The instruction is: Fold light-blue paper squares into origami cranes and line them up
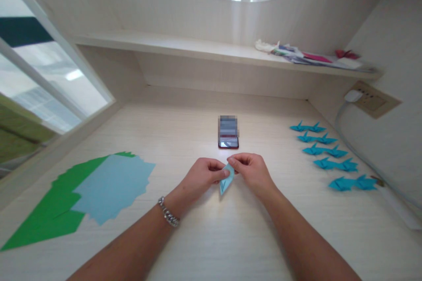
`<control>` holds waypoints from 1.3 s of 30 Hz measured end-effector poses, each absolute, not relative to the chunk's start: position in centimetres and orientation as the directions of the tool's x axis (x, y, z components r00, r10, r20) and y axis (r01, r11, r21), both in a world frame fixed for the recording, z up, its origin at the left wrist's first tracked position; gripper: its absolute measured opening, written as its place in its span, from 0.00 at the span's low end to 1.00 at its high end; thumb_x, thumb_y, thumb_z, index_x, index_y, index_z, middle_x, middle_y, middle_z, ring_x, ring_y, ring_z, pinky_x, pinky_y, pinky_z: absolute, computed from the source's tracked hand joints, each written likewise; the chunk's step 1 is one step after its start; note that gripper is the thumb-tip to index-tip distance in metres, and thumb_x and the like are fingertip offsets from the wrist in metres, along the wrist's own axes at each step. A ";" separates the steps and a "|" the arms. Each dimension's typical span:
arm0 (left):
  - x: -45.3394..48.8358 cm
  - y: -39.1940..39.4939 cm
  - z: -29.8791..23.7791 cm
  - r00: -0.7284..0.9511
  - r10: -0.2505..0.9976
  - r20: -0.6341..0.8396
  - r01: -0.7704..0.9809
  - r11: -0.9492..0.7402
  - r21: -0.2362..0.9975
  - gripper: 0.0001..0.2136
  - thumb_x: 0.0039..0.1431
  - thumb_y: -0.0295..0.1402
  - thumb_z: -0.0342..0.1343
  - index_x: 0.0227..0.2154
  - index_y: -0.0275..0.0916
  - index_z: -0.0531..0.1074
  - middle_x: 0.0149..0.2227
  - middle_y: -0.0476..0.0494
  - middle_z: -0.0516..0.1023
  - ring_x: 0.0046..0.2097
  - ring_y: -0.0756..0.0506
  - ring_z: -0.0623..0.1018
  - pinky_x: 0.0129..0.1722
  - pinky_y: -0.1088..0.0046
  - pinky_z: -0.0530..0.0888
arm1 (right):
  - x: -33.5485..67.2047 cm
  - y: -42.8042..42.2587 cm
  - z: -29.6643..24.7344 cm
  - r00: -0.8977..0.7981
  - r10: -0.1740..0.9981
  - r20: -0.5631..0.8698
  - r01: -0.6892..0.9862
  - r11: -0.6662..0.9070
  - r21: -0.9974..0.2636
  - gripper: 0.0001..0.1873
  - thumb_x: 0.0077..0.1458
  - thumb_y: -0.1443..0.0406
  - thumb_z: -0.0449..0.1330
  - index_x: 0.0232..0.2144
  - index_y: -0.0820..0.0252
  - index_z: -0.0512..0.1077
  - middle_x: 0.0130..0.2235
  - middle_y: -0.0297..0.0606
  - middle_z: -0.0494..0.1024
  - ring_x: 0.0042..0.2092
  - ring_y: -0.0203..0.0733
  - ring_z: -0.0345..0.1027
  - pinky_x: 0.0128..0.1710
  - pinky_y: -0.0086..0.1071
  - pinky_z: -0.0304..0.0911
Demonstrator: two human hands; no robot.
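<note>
A small light blue piece of folded paper (226, 183) is held between my two hands over the middle of the desk, its narrow point facing me. My left hand (205, 175) pinches it from the left, thumb on top. At its upper right edge, the thumb and fingertips of my right hand (252, 171) close on the paper. Just beyond the hands lies a phone (228, 142), its screen blurred out. Several folded blue paper cranes (332, 151) stand in rows on the right side of the desk.
Fanned light blue sheets (112, 189) overlap green sheets (42, 219) at the left. A shelf (184, 48) crosses the back, with papers (303, 56) on it. A white plug (353, 95) sits in the right wall socket, its cable running down past the cranes.
</note>
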State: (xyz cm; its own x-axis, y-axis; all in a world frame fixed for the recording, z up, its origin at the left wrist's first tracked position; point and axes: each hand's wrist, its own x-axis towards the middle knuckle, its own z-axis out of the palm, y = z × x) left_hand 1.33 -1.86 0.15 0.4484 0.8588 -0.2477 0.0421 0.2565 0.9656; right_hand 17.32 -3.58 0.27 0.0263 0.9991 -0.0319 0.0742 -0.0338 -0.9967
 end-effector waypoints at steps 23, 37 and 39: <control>1.1 -1.6 -0.1 0.464 0.845 -0.267 0.089 0.255 0.963 0.09 0.43 0.34 0.65 0.25 0.32 0.78 0.21 0.46 0.73 0.23 0.52 0.66 0.25 0.75 0.61 | 17.7 -3.3 -0.1 0.000 0.999 -0.036 0.021 -0.036 -0.999 0.15 0.51 0.56 0.59 0.32 0.62 0.77 0.29 0.38 0.77 0.31 0.38 0.68 0.31 0.31 0.64; 1.1 -1.4 -0.6 0.470 0.856 -0.215 0.010 0.238 0.971 0.14 0.44 0.37 0.65 0.32 0.33 0.79 0.29 0.41 0.78 0.28 0.48 0.73 0.31 0.70 0.69 | 17.7 -3.3 -0.5 0.077 0.992 0.096 0.145 0.084 -0.986 0.13 0.50 0.57 0.61 0.30 0.61 0.77 0.30 0.38 0.77 0.32 0.39 0.68 0.32 0.31 0.63; 1.1 -1.3 -0.5 0.443 0.877 -0.185 0.006 0.203 0.979 0.14 0.44 0.37 0.65 0.32 0.33 0.78 0.29 0.41 0.78 0.29 0.48 0.74 0.30 0.71 0.69 | 17.5 -3.3 -0.6 0.075 0.994 0.077 0.107 0.069 -0.992 0.13 0.48 0.57 0.63 0.32 0.60 0.76 0.31 0.38 0.78 0.33 0.40 0.69 0.32 0.31 0.64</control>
State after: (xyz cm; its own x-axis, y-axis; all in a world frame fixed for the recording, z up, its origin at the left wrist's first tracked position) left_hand 1.07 -1.26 -0.51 0.4434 0.8771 -0.1848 0.0061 0.2032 0.9791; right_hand 17.54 -3.28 -0.55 0.0752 0.9942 0.0773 0.1072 0.0690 -0.9918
